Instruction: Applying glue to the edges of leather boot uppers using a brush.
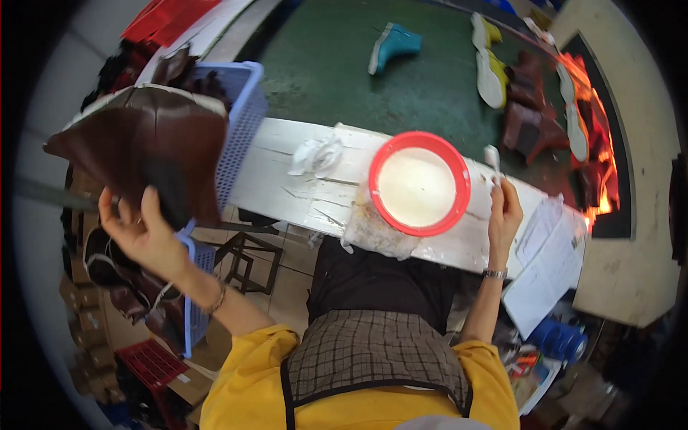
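My left hand point(147, 236) is open at the lower edge of a dark brown leather boot upper point(129, 154), fingers apart and thumb overlapping the leather; whether it touches is unclear. The upper has a black panel and lies over a blue perforated basket point(240, 136). In my right hand point(506, 211), raised above the bench, is a small brush with a whitish head point(492, 156), pinched upright between thumb and fingers. Left of that hand stands a red bowl point(464, 175) of creamy white liquid point(416, 186).
The white bench point(279, 193) carries crumpled white cloth point(317, 156) and paper sheets point(541, 265). Beyond lies a green surface point(315, 64) with a teal shoe piece point(395, 47), yellow-and-white soles point(490, 77) and brown uppers point(527, 129). An orange glow point(600, 143) shows at right; a metal stool point(251, 258) stands below.
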Demonstrator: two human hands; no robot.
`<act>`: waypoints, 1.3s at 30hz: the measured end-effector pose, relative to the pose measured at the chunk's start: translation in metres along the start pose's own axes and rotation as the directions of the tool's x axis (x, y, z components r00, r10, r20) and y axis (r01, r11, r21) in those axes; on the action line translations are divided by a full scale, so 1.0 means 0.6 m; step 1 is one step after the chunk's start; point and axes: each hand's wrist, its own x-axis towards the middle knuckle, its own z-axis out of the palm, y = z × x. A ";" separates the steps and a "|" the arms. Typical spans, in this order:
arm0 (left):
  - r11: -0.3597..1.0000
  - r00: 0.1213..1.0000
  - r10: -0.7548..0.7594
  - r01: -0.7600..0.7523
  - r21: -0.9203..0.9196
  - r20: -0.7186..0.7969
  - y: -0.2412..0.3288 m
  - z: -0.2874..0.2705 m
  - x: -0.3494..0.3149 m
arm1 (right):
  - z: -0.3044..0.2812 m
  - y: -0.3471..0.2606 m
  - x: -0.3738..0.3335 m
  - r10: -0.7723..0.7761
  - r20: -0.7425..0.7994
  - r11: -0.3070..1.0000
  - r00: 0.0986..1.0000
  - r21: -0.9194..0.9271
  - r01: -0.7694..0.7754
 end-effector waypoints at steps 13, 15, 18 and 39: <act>0.974 0.327 -0.219 0.124 0.188 0.919 -0.213 0.147 -0.070 | 0.025 -0.131 -0.001 -0.231 0.369 0.800 0.900 -0.454 0.392; 0.952 0.396 0.007 -0.284 0.116 0.918 -0.258 0.148 -0.081 | 0.030 -0.133 -0.004 -0.250 0.388 0.768 0.887 -0.479 0.426; 0.972 0.588 0.037 -0.209 0.107 0.808 -0.199 0.177 -0.095 | 0.020 -0.142 -0.012 -0.226 0.429 0.716 0.874 -0.535 0.448; 0.976 0.624 -0.071 -0.119 0.185 0.778 -0.119 0.226 -0.109 | -0.046 -0.116 -0.032 -0.018 0.387 0.897 0.922 -0.400 0.186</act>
